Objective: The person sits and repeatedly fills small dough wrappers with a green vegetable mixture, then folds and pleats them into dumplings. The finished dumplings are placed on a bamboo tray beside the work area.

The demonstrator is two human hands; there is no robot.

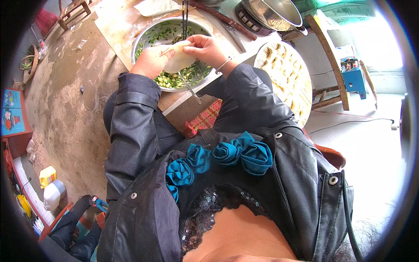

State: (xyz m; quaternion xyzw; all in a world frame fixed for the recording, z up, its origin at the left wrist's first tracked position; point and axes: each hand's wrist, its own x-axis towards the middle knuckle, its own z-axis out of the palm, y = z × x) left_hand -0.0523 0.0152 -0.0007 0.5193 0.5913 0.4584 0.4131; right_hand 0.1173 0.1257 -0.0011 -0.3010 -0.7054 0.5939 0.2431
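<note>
Between my two hands, above a large metal bowl, a thin round dough wrapper is stretched out. My left hand pinches its left edge, and my right hand grips its upper right edge with thumb and fingers. Chopped green filling lies in the bowl below. A metal spoon leans over the near rim, handle towards me. Dark chopsticks stand up at the bowl's far side. Whether any filling sits on the wrapper cannot be seen.
At my right, a round tray carries rows of shaped dumplings. Beyond it, a metal pot rests on an electric cooker. A wooden stick lies on the table. A blue device stands far right.
</note>
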